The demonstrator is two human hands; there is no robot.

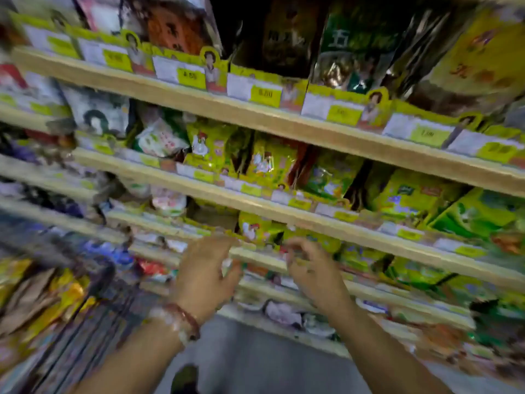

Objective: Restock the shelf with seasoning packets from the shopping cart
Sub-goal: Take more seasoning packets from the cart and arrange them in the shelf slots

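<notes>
Both hands are raised at a low shelf [264,258] edge; left hand [204,271] loosely spread, right hand [306,268] curled, contents lost to blur. Shelves are seen well filled with seasoning packets [257,227]; remaining stock cannot be judged

The single head view looks forward and slightly down from the person's own eye line, close to a run of wooden shelves [255,115] that slant across the picture from upper left to lower right, with the right end nearest. Both forearms reach in from the bottom edge, the left hand [203,275] and right hand [308,268] meeting near the middle at a lower shelf, and a strip of grey floor [255,359] shows near between them. The wide lens bends the edges, and the whole view is blurred.
</notes>
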